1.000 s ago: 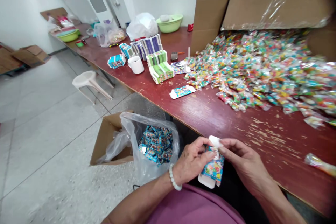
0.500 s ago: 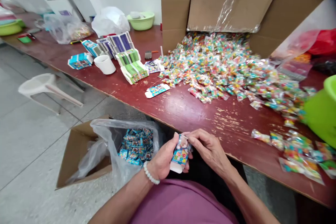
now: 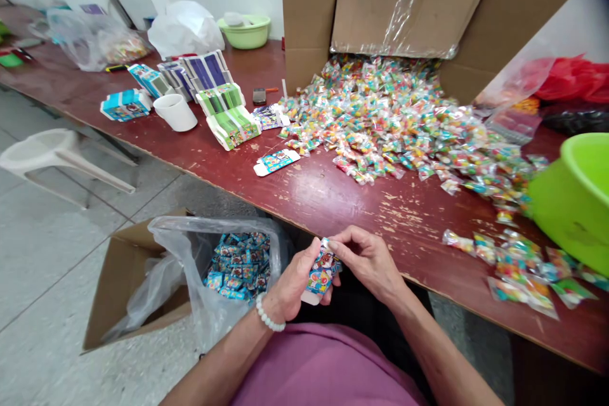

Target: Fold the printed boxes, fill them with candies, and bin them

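Note:
My left hand [image 3: 294, 279] is wrapped round a small printed candy box [image 3: 320, 274], blue with colourful pictures, held over my lap by the table's front edge. The fingers and thumb of my right hand [image 3: 366, 260] pinch the top end of that box, where a white flap shows. The inside of the box is hidden. On the table ahead lies a flat blue carton [image 3: 276, 162], and behind it spreads a big heap of clear-wrapped colourful candies [image 3: 375, 117]. Below to the left, a plastic-lined cardboard box [image 3: 128, 285] holds many filled blue boxes or packets [image 3: 240, 266].
Stacks of flat green cartons [image 3: 228, 115] and blue cartons [image 3: 126, 105] stand near a white mug [image 3: 175, 113]. A large open carton [image 3: 409, 16] backs the heap. A green basin [image 3: 571, 196] and loose candies [image 3: 528, 266] are at right. A white stool [image 3: 61, 152] stands left.
My right fingers have shifted on the box's top end, and a white flap now shows there. The camera view has turned slightly right. My left hand keeps its hold.

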Demonstrator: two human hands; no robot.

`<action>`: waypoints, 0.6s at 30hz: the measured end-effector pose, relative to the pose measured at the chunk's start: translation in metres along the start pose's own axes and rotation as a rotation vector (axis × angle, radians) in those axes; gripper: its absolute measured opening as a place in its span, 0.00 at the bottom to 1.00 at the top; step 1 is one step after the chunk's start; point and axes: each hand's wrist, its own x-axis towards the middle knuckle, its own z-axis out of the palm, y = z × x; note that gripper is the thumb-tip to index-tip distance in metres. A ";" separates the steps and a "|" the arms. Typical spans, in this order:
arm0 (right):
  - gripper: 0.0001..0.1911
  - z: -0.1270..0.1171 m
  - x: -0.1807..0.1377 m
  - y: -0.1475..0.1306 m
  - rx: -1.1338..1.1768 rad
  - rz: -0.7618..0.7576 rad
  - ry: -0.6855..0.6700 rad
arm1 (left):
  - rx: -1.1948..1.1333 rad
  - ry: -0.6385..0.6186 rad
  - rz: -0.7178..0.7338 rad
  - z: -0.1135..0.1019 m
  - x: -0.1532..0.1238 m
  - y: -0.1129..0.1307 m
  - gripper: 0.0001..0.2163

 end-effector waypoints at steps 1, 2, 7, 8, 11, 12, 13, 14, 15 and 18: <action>0.14 0.001 0.000 0.001 -0.022 -0.019 0.017 | 0.014 0.005 0.010 0.000 0.000 0.000 0.33; 0.13 0.001 -0.001 0.001 -0.038 -0.028 0.028 | 0.027 0.007 0.021 -0.001 0.000 -0.001 0.33; 0.12 0.004 0.002 0.005 -0.069 -0.039 0.061 | 0.062 -0.022 0.044 -0.006 0.002 -0.002 0.32; 0.12 0.004 0.003 0.006 -0.100 -0.058 0.081 | 0.059 -0.030 0.041 -0.008 0.003 -0.003 0.31; 0.12 0.006 0.003 0.010 -0.148 -0.076 0.113 | 0.030 -0.042 0.019 -0.009 0.004 -0.004 0.31; 0.12 0.007 0.003 0.011 -0.133 -0.058 0.111 | 0.025 -0.044 0.010 -0.009 0.004 -0.004 0.31; 0.13 0.006 0.003 0.011 -0.102 -0.032 0.102 | 0.027 -0.046 0.004 -0.009 0.003 -0.005 0.32; 0.13 0.006 0.003 0.011 -0.065 -0.006 0.088 | 0.034 -0.044 0.001 -0.008 0.003 -0.005 0.33; 0.13 0.005 0.002 0.010 -0.033 0.010 0.071 | 0.043 -0.040 0.000 -0.008 0.002 -0.004 0.34; 0.11 0.003 0.000 0.006 -0.006 -0.065 0.023 | 0.039 -0.035 0.020 -0.007 0.000 -0.003 0.35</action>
